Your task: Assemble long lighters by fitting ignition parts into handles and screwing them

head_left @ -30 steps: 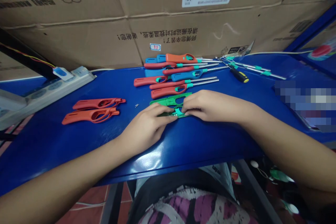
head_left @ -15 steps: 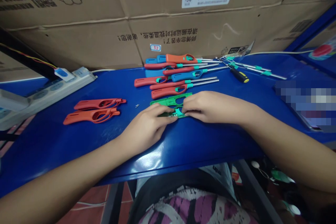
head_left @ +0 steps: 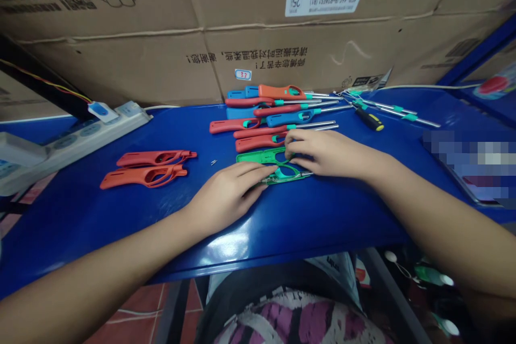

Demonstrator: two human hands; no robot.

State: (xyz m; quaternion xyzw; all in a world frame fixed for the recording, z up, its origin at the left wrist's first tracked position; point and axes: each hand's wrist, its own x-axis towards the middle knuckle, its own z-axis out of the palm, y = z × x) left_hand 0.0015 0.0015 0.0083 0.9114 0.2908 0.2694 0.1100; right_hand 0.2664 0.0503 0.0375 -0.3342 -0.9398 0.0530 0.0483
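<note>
My left hand (head_left: 236, 188) is closed on the left end of a green lighter half (head_left: 297, 177) lying on the blue tabletop. This half carries a teal trigger (head_left: 283, 172), and a metal tube extends from its right end beneath my right hand. Just behind it lies the matching green lighter shell (head_left: 258, 156), its hollow side up. My right hand (head_left: 322, 153) has its fingers curled over that shell's right end, thumb and fingertips gripping the edge. The fingertips of my left hand partly hide the inner parts of the front half.
Several red, blue and orange lighters (head_left: 278, 91) lie in a row behind. Two lighter casings, red (head_left: 155, 158) and orange (head_left: 141, 176), lie left, near small metal pins (head_left: 213, 162). A screwdriver (head_left: 368, 118) and metal tubes (head_left: 399, 108) are back right; a power strip (head_left: 80, 137) is left.
My right hand has moved from the front lighter half back to the upper shell, uncovering the front half's trigger and right end. My left hand stays on the front half.
</note>
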